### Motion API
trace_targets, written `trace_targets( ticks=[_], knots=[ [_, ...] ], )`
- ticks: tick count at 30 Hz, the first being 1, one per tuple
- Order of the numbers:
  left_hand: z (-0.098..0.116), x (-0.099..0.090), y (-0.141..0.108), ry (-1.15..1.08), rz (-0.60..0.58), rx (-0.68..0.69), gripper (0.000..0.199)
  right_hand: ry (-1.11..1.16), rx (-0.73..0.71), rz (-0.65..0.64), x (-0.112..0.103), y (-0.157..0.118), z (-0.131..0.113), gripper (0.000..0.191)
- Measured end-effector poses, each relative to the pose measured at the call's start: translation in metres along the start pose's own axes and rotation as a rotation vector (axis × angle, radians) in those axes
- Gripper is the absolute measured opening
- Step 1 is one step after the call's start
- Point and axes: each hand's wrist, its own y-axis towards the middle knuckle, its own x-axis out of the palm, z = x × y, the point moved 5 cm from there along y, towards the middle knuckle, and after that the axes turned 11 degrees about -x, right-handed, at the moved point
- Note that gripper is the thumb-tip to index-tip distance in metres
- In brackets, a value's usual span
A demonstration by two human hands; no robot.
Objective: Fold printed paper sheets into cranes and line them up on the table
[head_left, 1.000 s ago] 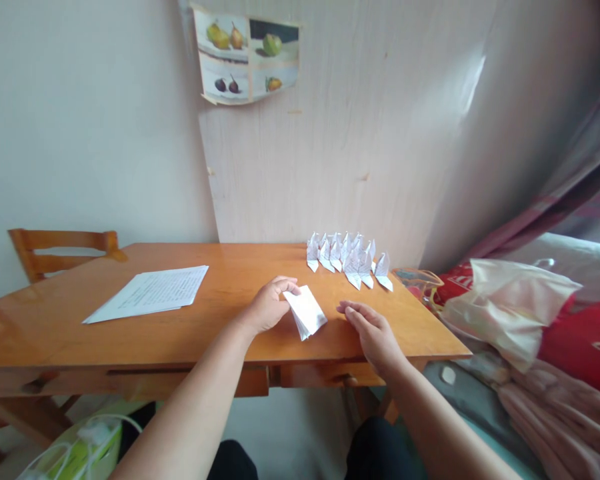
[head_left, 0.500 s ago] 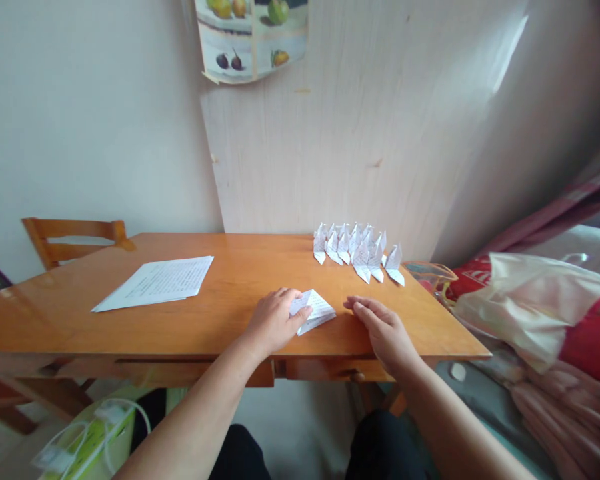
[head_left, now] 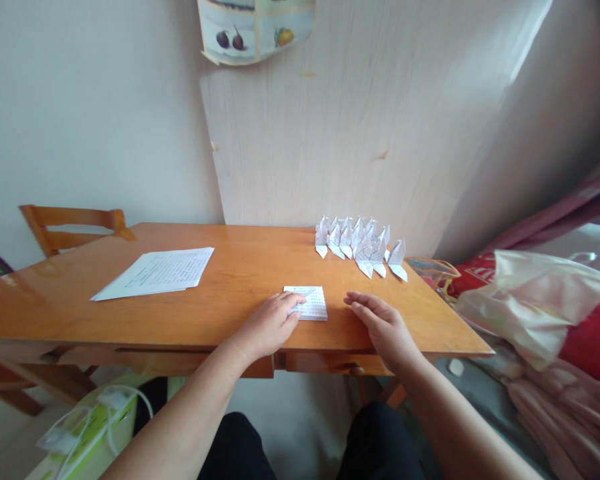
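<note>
A small folded square of printed paper (head_left: 314,305) lies near the front edge of the wooden table (head_left: 250,267). My left hand (head_left: 273,321) has its fingers on the left part of that paper, hiding some of it. To the right of the paper, my right hand (head_left: 380,325) is held just over the table, fingers slightly curled and thumb apart, holding nothing. Several folded paper figures (head_left: 364,250) stand in a group at the back right of the table. A stack of printed sheets (head_left: 155,272) lies on the left side.
A wooden chair (head_left: 75,219) stands behind the table's left end. White and red bags (head_left: 540,300) are heaped beyond the right edge. Below at the left is a green box (head_left: 87,433) with white cables. A fruit picture (head_left: 257,33) hangs on the wall.
The folded paper has turned and now lies squared to the table edge, where before it was tilted like a diamond. My left hand has shifted slightly. The whole view has tipped downward a little.
</note>
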Motion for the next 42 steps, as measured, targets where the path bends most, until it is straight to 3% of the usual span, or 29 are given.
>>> trace_targets(
  ticks=[6,10,16,34,42],
  knots=[
    [-0.006,-0.002,-0.002,-0.130,0.019,-0.047,0.035,-0.260,-0.077,-0.155,0.010,0.001,0.005,0.034],
    [-0.008,-0.004,-0.003,-0.181,0.053,-0.108,0.036,-0.565,-0.246,-0.270,0.020,0.002,-0.004,0.037],
    [-0.007,-0.006,-0.005,-0.150,0.087,-0.144,0.047,-0.752,-0.418,-0.361,0.032,0.006,-0.014,0.038],
    [-0.012,-0.001,-0.006,-0.121,0.109,-0.123,0.045,-0.728,-0.565,-0.409,0.042,0.012,-0.016,0.031],
    [-0.006,-0.003,-0.004,-0.076,0.085,-0.113,0.041,-0.789,-0.672,-0.522,0.051,0.011,-0.025,0.028]
  ],
)
